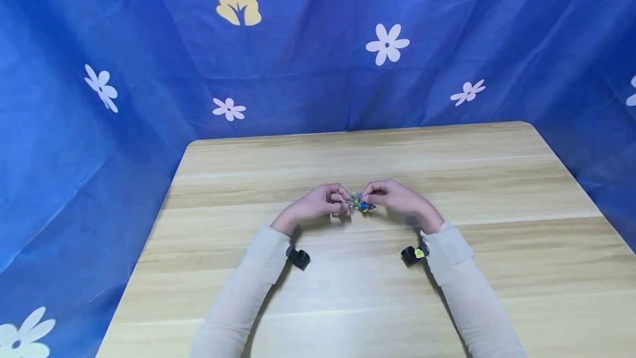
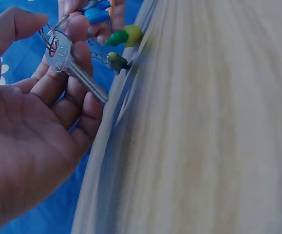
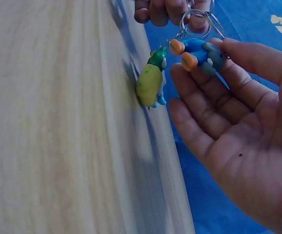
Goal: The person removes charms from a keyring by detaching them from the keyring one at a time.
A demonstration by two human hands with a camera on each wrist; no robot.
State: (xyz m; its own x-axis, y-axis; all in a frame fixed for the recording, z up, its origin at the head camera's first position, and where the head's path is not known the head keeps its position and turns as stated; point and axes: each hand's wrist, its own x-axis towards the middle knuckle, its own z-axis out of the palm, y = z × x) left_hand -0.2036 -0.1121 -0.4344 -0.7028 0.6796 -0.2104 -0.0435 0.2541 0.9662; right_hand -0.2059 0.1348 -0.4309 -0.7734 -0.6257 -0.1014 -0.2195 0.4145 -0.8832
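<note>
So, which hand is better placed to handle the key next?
Probably the left hand: the key is right at its fingers, while the right hand holds the blue figure.

head view: bright; whitish glare on the table's (image 1: 343, 303) near middle; soft shadows on it along both sleeves' (image 1: 236, 294) inner sides; curtain (image 1: 64, 142) lighter left of table, shaded beside its edge; keyring (image 1: 355, 201) over table small, blurred | wrist views: dimmer, bluish; table grain smeared, shadow streaks near its edge
</note>
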